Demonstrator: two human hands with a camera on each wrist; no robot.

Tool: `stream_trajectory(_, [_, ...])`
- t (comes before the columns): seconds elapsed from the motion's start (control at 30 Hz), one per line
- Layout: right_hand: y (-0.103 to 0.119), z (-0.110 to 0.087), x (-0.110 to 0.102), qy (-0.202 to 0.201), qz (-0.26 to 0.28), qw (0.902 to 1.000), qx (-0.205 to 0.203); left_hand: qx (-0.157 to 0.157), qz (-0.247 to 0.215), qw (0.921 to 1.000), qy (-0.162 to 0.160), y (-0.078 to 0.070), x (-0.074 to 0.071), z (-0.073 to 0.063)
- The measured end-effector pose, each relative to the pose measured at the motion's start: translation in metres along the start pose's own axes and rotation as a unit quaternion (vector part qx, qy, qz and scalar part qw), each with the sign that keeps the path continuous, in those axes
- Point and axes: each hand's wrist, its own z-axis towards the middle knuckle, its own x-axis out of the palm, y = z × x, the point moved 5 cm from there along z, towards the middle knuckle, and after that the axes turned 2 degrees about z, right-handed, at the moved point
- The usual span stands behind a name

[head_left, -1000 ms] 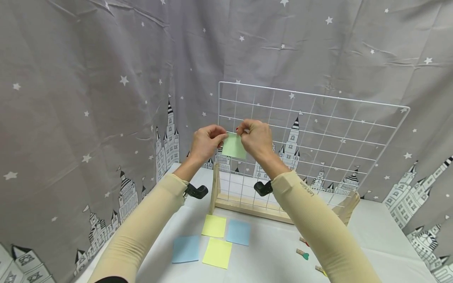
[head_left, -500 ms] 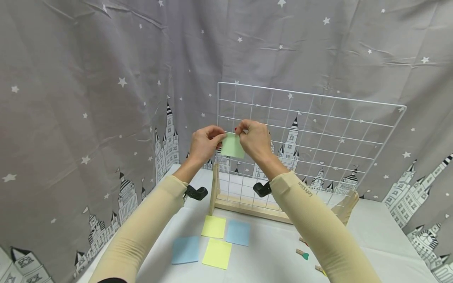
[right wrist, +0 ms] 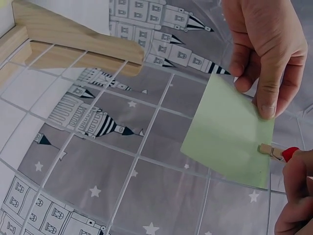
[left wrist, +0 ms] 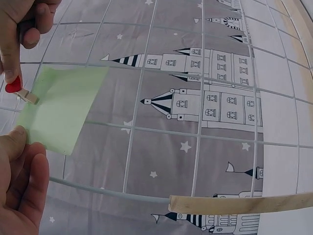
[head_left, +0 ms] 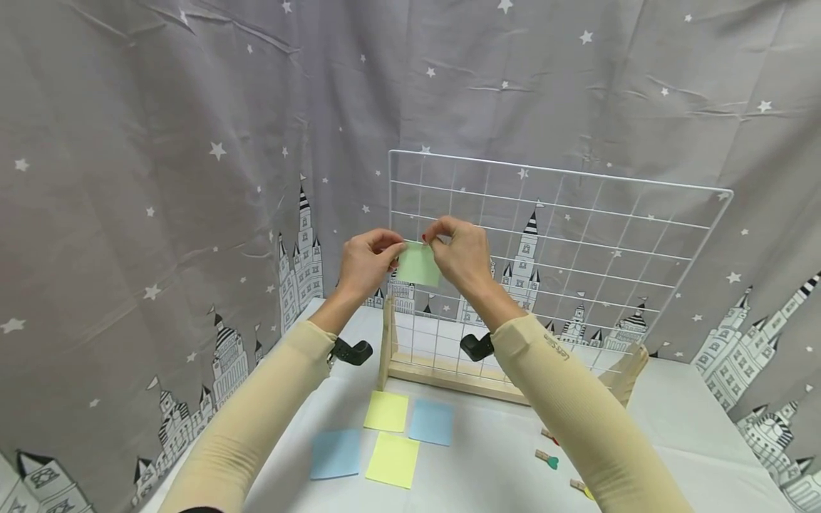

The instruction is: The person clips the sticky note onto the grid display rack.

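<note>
A pale green sticky note lies up against the white wire grid, near the grid's left end. My left hand pinches the note's upper left corner between thumb and fingers. At the note's top edge, my right hand pinches a small wooden clothespin by its red end. In the right wrist view, the tips of the clothespin overlap the paper. The left wrist view shows the same clothespin beside the thumb and fingers. The head view mostly hides it behind the right fingers.
Yellow sticky notes and blue sticky notes lie on the white table in front of the grid's wooden base. To the right, partly under the right sleeve, are clothespins, including a green-heart clothespin. A grey starry curtain hangs behind.
</note>
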Motion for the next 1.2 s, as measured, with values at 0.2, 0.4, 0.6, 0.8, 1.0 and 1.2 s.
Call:
stream_trajectory(0.2, [0.002,-0.003,-0.003,0.005,0.032,0.9995,-0.007,0.007,-0.005,1.0000,-0.001,0.000,-0.002,-0.001])
stream_trajectory(0.4, [0.003,-0.009,-0.011,0.005,0.059,0.9981,-0.016,0.010,0.002,0.9999,-0.006,0.002,-0.006,-0.003])
stream_trajectory(0.6, [-0.003,-0.014,-0.025,0.005,0.080,0.9968,-0.004,0.022,0.006,0.9997,-0.011,0.003,-0.014,-0.007])
stream_trajectory(0.8, [-0.012,-0.018,-0.038,0.004,0.081,0.9966,0.009,0.019,0.021,0.9996,-0.001,0.004,-0.016,-0.009])
stream_trajectory(1.0, [-0.022,-0.024,-0.050,-0.001,0.078,0.9968,0.018,0.018,0.066,0.9977,0.003,0.001,-0.017,-0.013])
stream_trajectory(1.2, [-0.035,-0.033,-0.060,0.001,0.073,0.9972,0.016,0.013,0.096,0.9950,0.025,0.000,-0.019,-0.014])
